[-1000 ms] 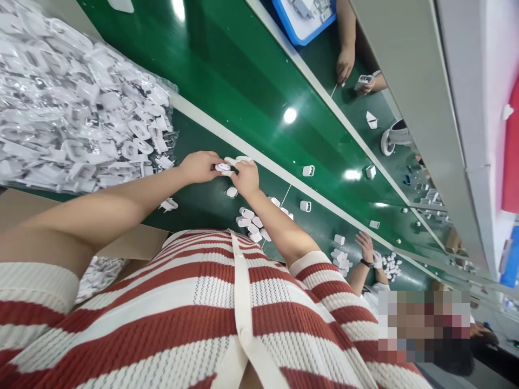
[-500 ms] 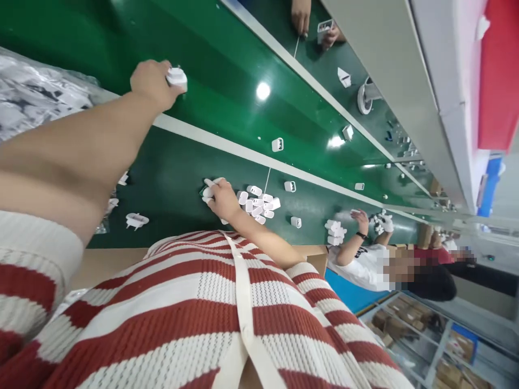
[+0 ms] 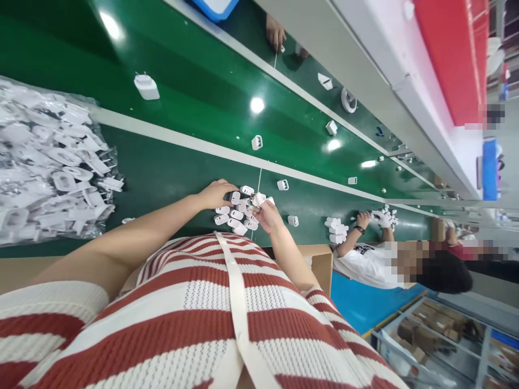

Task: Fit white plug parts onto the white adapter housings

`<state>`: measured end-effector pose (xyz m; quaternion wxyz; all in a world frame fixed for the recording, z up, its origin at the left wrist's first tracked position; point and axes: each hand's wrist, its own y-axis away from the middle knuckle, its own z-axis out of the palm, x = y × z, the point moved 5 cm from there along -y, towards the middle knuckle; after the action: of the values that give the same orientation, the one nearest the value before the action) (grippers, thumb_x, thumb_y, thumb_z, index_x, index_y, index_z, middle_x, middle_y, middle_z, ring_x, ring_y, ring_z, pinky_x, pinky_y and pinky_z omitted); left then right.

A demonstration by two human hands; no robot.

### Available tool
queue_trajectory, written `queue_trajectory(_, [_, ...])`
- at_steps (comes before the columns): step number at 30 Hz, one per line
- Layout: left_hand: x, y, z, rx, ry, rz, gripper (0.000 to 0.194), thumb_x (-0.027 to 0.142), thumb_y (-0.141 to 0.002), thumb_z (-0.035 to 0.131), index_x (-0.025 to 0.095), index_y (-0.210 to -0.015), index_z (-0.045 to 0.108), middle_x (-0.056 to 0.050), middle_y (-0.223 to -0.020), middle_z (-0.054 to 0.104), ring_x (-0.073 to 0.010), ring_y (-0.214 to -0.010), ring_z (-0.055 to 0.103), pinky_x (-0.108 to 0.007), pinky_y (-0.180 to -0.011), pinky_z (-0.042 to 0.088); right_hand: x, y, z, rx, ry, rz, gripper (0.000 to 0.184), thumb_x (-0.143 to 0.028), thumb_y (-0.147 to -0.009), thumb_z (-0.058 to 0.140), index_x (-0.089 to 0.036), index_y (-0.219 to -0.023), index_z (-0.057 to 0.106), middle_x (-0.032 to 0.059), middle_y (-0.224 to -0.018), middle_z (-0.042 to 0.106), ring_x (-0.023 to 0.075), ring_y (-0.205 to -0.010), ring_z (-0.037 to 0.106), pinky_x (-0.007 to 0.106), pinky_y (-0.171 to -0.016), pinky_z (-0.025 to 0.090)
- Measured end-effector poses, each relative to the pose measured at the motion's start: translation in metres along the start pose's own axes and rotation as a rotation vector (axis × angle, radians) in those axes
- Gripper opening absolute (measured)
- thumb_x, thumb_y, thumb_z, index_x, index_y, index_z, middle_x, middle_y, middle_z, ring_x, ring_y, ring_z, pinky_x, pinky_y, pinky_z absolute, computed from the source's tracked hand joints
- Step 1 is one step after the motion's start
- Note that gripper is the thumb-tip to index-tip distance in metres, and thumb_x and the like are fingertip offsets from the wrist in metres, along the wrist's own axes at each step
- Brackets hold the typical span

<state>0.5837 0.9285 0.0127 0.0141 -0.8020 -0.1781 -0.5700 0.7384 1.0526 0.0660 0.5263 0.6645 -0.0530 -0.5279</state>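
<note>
My left hand [image 3: 217,195] reaches in from the left, its curled fingers closed on a white charger shell [image 3: 234,198] at the edge of a pile of charger shells [image 3: 236,214]. Part of that grip is hidden. On the pile's right side, my right hand [image 3: 268,215] pinches a small white charger part [image 3: 258,200] with something dark or metallic at its near end, too small to make out. A white plug-in charger [image 3: 147,87] with its pins up the picture lies alone on the green belt [image 3: 194,70].
A clear bag of white plug parts [image 3: 57,167] lies at the left. Single white shells [image 3: 257,142] are scattered on belt and bench. A cardboard box [image 3: 320,265] stands at the bench edge. Along the bench a co-worker [image 3: 368,265] handles parts; another person's hand [image 3: 275,35] is across.
My left hand has let go of the plug-in charger on the belt and come back to the shell pile. My right hand has moved right across the pile. The view has shifted.
</note>
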Motion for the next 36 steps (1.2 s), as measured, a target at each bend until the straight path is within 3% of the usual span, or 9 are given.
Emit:
queue_trajectory(5, [-0.001, 0.006, -0.014, 0.135, 0.203, -0.064, 0.071, 0.057, -0.064, 0.084, 0.018, -0.123, 0.073, -0.014, -0.122, 0.071, -0.0343, -0.120, 0.060, -0.048, -0.114, 0.043, -0.001, 0.002, 0.008, -0.091, -0.034, -0.010, 0.042, -0.036, -0.070, 0.092, -0.022, -0.099, 0.065, -0.0057, -0.080, 0.072, 0.0069, -0.055, 0.067, 0.016, -0.049, 0.049])
queue_trajectory(8, [-0.003, 0.023, -0.033, 0.260, 0.411, -0.154, 0.072, 0.063, -0.082, 0.065, 0.014, -0.136, 0.061, -0.017, -0.120, 0.068, -0.0313, -0.112, 0.066, -0.048, -0.103, 0.052, -0.002, -0.003, 0.016, -0.154, -0.042, -0.016, 0.043, -0.036, -0.069, 0.092, -0.022, -0.101, 0.068, -0.0040, -0.083, 0.074, 0.0083, -0.061, 0.070, 0.016, -0.053, 0.052])
queue_trajectory(11, [0.002, 0.041, -0.054, 0.312, 0.631, -0.214, 0.065, 0.058, -0.093, 0.045, 0.010, -0.135, 0.057, -0.015, -0.098, 0.069, -0.0281, -0.092, 0.071, -0.042, -0.081, 0.059, -0.007, -0.010, 0.025, -0.143, -0.021, -0.057, 0.041, -0.036, -0.070, 0.091, -0.021, -0.101, 0.070, -0.0023, -0.085, 0.075, 0.0093, -0.065, 0.072, 0.018, -0.058, 0.054])
queue_trajectory(14, [0.015, 0.058, -0.072, 0.303, 0.777, -0.242, 0.055, 0.057, -0.093, 0.046, 0.009, -0.113, 0.064, -0.015, -0.086, 0.068, -0.0260, -0.078, 0.069, -0.036, -0.066, 0.057, -0.018, -0.010, 0.040, -0.134, 0.053, -0.170, 0.044, -0.041, -0.071, 0.089, -0.023, -0.107, 0.072, -0.0012, -0.090, 0.075, 0.0082, -0.064, 0.069, 0.018, -0.056, 0.051])
queue_trajectory(19, [0.039, 0.081, -0.087, 0.303, 1.065, -0.272, 0.039, 0.044, -0.095, 0.055, 0.009, -0.105, 0.067, -0.019, -0.103, 0.073, -0.0205, -0.075, 0.067, -0.030, -0.060, 0.055, -0.042, 0.012, 0.073, -0.325, 0.149, -0.384, 0.064, -0.041, -0.057, 0.096, -0.023, -0.115, 0.074, 0.0029, -0.106, 0.077, 0.0150, -0.088, 0.071, 0.026, -0.077, 0.061])
queue_trajectory(22, [0.048, 0.090, -0.092, 0.349, 1.070, -0.265, 0.034, 0.042, -0.098, 0.061, 0.013, -0.114, 0.065, -0.011, -0.095, 0.072, -0.0187, -0.073, 0.067, -0.026, -0.055, 0.054, -0.051, 0.030, 0.086, -0.420, 0.227, -0.467, 0.071, -0.046, -0.063, 0.093, -0.025, -0.127, 0.071, 0.0054, -0.116, 0.074, 0.0174, -0.095, 0.069, 0.031, -0.081, 0.064])
queue_trajectory(27, [0.070, 0.102, -0.097, 0.390, 0.976, -0.184, 0.050, 0.057, -0.095, 0.069, 0.016, -0.124, 0.065, -0.005, -0.083, 0.067, -0.0144, -0.062, 0.064, -0.020, -0.044, 0.047, -0.063, 0.058, 0.091, -0.437, 0.407, -0.658, 0.056, -0.051, -0.073, 0.088, -0.031, -0.123, 0.075, 0.0058, -0.133, 0.062, 0.0134, -0.087, 0.065, 0.024, -0.064, 0.062])
queue_trajectory(32, [0.107, 0.115, -0.101, 0.260, 0.884, -0.036, 0.061, 0.032, -0.085, 0.086, 0.022, -0.139, 0.060, -0.003, -0.085, 0.067, -0.0161, -0.068, 0.067, -0.020, -0.046, 0.055, -0.075, 0.084, 0.095, -0.435, 0.318, -0.832, 0.057, -0.047, -0.075, 0.089, -0.031, -0.126, 0.069, 0.0060, -0.123, 0.069, 0.0191, -0.100, 0.070, 0.036, -0.089, 0.065])
queue_trajectory(36, [0.130, 0.130, -0.107, 0.195, 0.767, 0.082, 0.054, 0.022, -0.086, 0.081, 0.030, -0.137, 0.062, -0.003, -0.085, 0.070, -0.0195, -0.070, 0.070, -0.023, -0.048, 0.060, -0.081, 0.106, 0.100, -0.407, 0.312, -0.928, 0.046, -0.046, -0.079, 0.087, -0.032, -0.121, 0.071, 0.0051, -0.120, 0.071, 0.0210, -0.106, 0.071, 0.040, -0.097, 0.063])
